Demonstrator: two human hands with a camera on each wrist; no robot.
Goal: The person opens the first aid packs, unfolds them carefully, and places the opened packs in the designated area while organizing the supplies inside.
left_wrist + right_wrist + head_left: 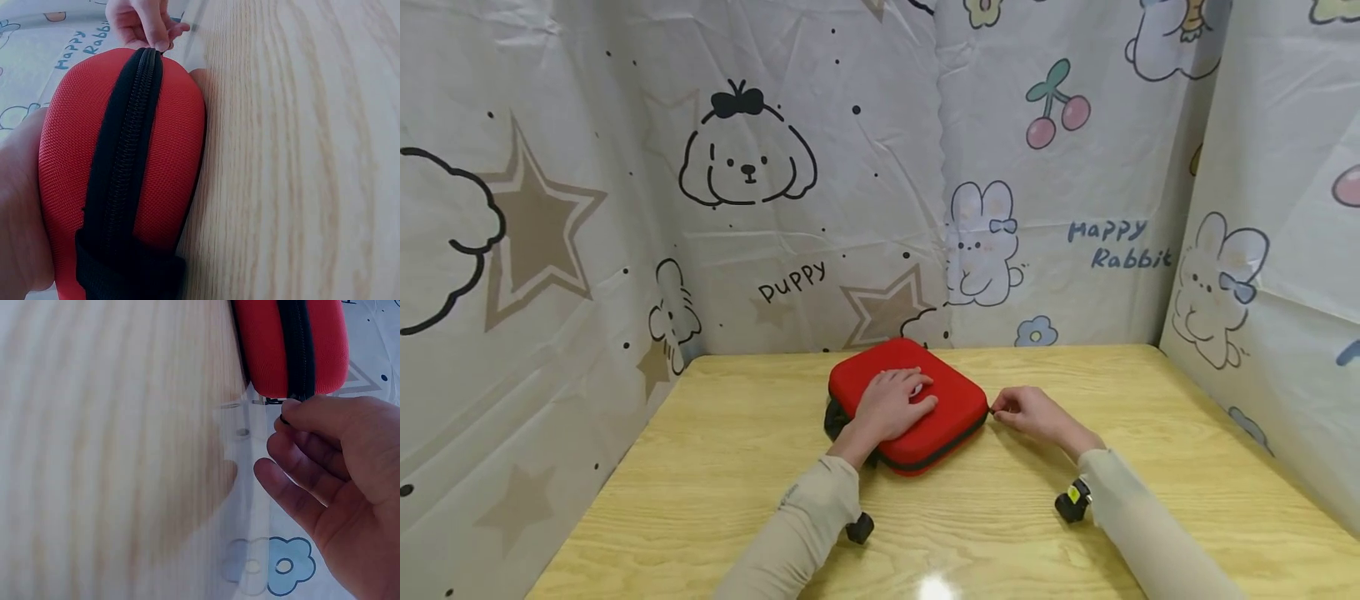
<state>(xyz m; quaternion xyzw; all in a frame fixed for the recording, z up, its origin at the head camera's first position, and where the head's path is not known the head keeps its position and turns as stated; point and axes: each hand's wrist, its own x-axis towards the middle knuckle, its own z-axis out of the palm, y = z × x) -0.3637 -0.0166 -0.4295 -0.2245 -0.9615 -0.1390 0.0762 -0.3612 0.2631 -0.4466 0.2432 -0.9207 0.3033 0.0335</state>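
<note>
At the far left, a big brown star (538,237) is printed on the white cloth (625,50). Next, a puppy face (748,158) is drawn on the back part. The middle of the wooden table (722,433) is taken up by a red case (951,390), which is laid flat near the back edge. On its left side, a black strap (835,419) can be seen. The top of the case is touched by the left hand (891,406), with its fingers laid flat and a bit spread and its thumb held apart. Around the side, a black zip (130,137) is sewn. At the right corner, a tiny black pull (285,419) is pinched between thumb and finger by the right hand (1030,411); its other fingers are loosely bent and kept apart. Farther right, a bunny (1206,287) is printed on the cloth.
</note>
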